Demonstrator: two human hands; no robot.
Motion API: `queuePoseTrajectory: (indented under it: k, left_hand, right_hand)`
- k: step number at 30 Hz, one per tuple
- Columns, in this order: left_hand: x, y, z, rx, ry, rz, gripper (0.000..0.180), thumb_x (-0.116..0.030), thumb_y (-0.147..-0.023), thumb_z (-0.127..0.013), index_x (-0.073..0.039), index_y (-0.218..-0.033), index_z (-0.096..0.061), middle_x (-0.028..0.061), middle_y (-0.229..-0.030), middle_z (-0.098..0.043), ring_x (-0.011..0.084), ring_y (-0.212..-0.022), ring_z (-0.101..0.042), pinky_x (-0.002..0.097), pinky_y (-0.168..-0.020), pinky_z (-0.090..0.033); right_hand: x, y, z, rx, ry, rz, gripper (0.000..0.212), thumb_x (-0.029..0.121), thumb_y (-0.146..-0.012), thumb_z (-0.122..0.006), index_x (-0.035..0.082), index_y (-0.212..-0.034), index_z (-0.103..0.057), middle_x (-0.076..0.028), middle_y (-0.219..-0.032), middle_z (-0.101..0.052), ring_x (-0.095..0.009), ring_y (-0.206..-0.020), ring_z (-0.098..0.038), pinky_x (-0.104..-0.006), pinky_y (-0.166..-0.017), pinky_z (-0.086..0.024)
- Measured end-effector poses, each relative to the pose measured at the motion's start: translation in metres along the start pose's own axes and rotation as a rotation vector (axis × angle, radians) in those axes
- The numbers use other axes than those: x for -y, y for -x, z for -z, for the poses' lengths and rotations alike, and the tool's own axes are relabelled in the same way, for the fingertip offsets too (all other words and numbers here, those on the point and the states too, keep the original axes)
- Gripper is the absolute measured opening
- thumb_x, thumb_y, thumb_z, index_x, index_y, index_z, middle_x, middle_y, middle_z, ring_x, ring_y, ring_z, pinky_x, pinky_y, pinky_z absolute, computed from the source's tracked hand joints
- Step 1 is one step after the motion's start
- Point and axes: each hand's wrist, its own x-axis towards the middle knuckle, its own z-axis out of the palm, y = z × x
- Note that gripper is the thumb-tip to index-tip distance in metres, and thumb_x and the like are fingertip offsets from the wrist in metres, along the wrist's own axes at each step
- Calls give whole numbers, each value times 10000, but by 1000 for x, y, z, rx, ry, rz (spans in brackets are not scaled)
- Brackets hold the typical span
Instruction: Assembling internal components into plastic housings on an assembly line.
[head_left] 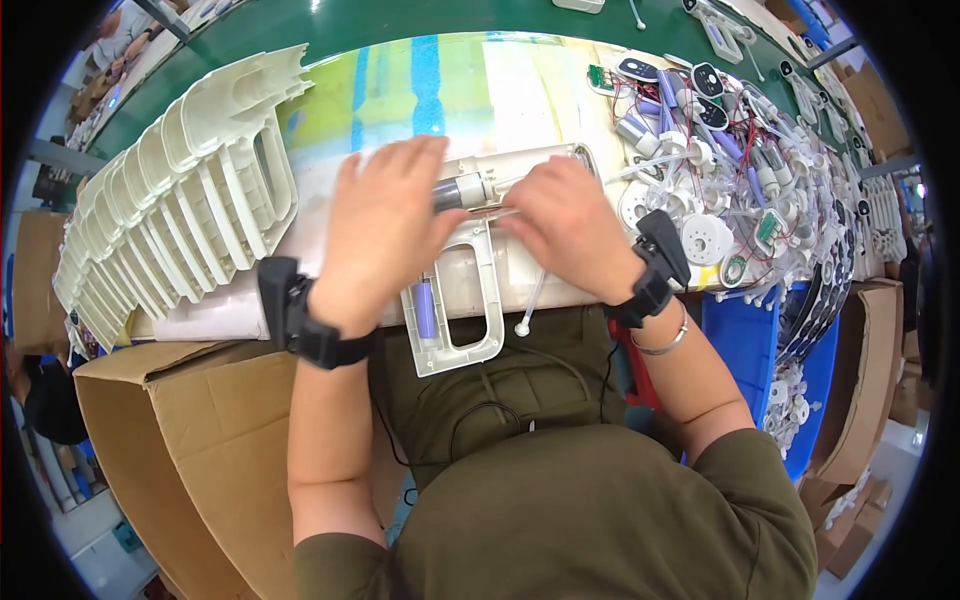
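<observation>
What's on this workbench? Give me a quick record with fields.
Left hand: partly covers a grey cylinder
Right hand: fingertips over the white shell; grip unclear
Handle: on the shell's near side, purple cylinder inside
Left side: row of white shells
Right side: pile of mixed parts, some wired
Lower left: open cardboard box

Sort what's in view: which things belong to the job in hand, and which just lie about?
In the job, apparently:
white shell under left hand and right hand
purple cylinder
grey cylinder
stacked shells, heaped parts (likely stock)

Lying about, seemingly:
cardboard box, left
brown carton, upper right
</observation>
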Motion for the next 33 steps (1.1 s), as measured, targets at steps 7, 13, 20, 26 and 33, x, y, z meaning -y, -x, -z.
queuePoseTrajectory:
  k: [7,13,20,26,33]
  left_hand:
    - [7,-21,-15,209,-14,-67,575,-172,-693,-700,-21,-1202,-480,162,-1050,-594,335,-911,-575,403,-775,-460]
    - [-12,-48,-17,306,-125,-110,365,-247,-722,-663,-32,-990,-540,168,-870,-608,354,-781,-596,439,-651,-478]
    - [-15,-34,-7,436,-270,-1,486,-299,-689,-672,-22,-1050,-501,177,-885,-594,370,-757,-602,449,-617,-482]
    - [-3,-46,-15,477,-314,-105,528,-328,-677,-682,-33,-1084,-518,163,-830,-599,351,-753,-594,438,-620,-474]
    - [-7,-61,-11,490,-315,-101,440,-301,-673,-682,-32,-979,-513,170,-837,-598,369,-775,-591,453,-636,-477]
  right_hand:
    - [-13,4,-23,-95,-36,46,148,59,-718,-656,100,-845,-591,-9,-823,-592,-192,-890,-552,-388,-913,-384]
    - [-30,14,-31,-197,86,62,31,168,-687,-551,148,-698,-530,-26,-674,-519,-222,-730,-509,-380,-686,-394]
    - [-2,8,-38,-139,130,33,57,141,-742,-531,166,-770,-574,24,-712,-555,-172,-772,-558,-414,-930,-353]
    - [-12,12,-43,-200,116,21,69,139,-759,-528,149,-806,-578,21,-744,-561,-174,-833,-549,-412,-955,-338]
    - [-12,6,-44,-219,51,-9,55,114,-759,-521,121,-813,-526,-3,-784,-520,-184,-858,-523,-409,-973,-337]
